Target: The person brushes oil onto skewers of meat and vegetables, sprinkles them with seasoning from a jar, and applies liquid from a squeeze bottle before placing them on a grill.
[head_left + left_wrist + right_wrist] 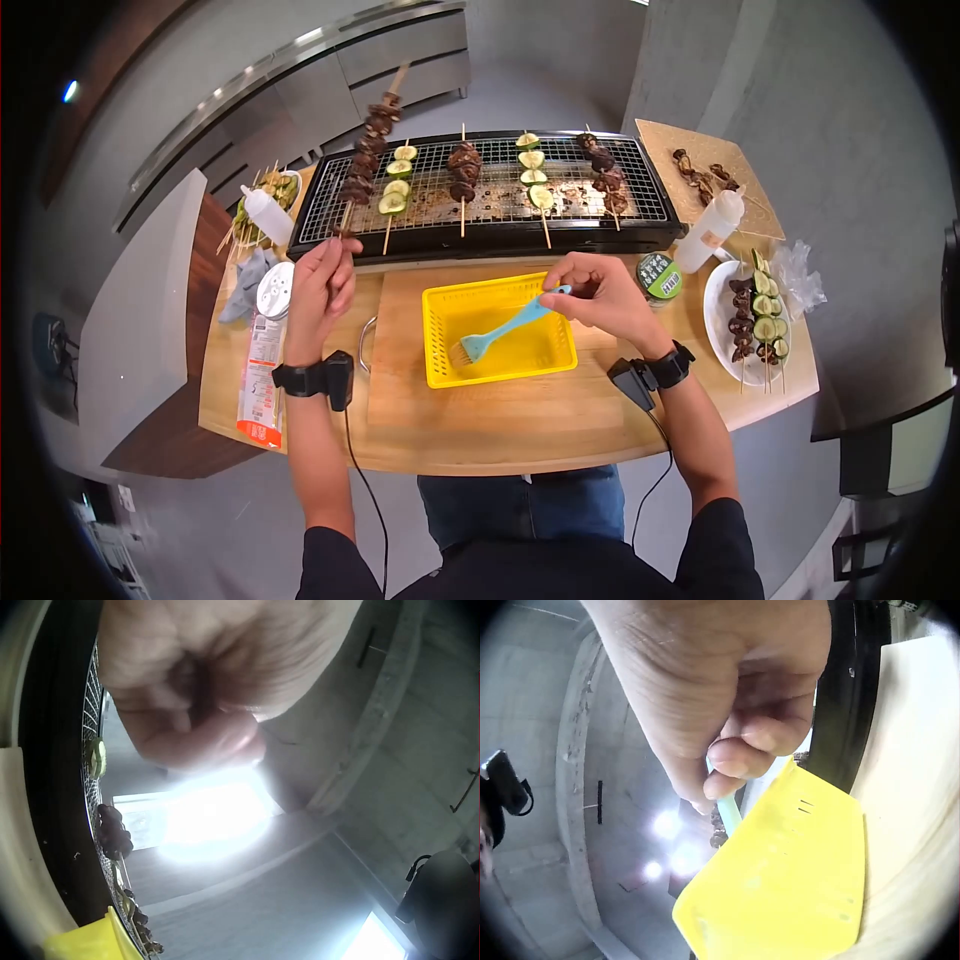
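The left hand (325,290) pinches the lower end of a dark meat skewer (368,155), which stands tilted up over the grill's left side. In the left wrist view the curled fingers of the left hand (202,697) show, the skewer hidden. The right hand (603,300) pinches the handle end of a light blue brush (515,322); its bristles are down inside the yellow basket (434,375). From the right wrist, the right hand (735,712) holds the blue handle (729,813) beside the yellow basket (780,877).
On the black grill (400,240) lie zucchini skewers (393,203) and meat skewers (463,172). To the right stand a green-labelled jar (659,277), a squeeze bottle (706,240) and a plate of skewers (717,325). At left are a white-lidded shaker (275,290), another bottle (268,217) and a packet (262,375).
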`<state>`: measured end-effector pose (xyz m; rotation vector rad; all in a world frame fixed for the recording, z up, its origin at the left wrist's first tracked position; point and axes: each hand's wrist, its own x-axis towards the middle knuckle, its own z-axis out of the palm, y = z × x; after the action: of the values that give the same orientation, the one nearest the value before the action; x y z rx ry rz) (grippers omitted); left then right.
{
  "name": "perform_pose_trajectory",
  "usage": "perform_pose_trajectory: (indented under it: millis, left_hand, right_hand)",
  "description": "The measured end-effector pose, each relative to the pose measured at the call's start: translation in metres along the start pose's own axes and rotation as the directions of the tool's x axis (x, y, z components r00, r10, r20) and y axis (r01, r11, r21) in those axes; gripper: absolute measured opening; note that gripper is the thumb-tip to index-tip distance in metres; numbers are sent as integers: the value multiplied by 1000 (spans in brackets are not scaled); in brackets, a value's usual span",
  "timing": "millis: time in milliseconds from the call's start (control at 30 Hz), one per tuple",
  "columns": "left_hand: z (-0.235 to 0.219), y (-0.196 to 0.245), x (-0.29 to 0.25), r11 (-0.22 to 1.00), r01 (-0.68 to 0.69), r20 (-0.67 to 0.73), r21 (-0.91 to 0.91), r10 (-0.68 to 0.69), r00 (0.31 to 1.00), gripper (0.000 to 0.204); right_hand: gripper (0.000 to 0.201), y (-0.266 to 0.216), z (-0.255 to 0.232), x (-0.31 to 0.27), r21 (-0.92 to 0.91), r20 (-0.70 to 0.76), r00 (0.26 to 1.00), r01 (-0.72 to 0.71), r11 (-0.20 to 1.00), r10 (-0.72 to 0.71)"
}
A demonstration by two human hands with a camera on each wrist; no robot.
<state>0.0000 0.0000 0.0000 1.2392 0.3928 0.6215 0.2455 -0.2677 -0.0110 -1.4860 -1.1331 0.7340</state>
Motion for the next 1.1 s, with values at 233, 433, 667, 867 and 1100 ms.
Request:
perform_pose_trajectory:
  millis: [233, 433, 667, 867, 1100]
  left_hand:
    - [-17, 0, -10, 987, 93, 162, 128, -113, 980, 33]
    - [-33, 7, -16, 962, 151, 369, 229, -229, 901, 39]
    - [-10, 9, -22, 900, 129, 318, 417, -277, 907, 37]
    - [0, -7, -13, 812, -19, 237, 583, -148, 960, 35]
    - [-8, -14, -10, 919, 127, 223, 373, -221, 950, 33]
  right_hand:
    - [11, 5, 3, -1, -18, -29, 997, 68, 998, -69]
    - [14, -14, -27, -13, 201, -388, 913, 217, 955, -126]
    - [22, -8, -30, -2, 240, -662, 736, 389, 889, -143]
    - [24, -8, -20, -1, 173, -636, 760, 313, 934, -136]
    - [19, -10, -19, -3, 173, -674, 732, 286, 942, -98]
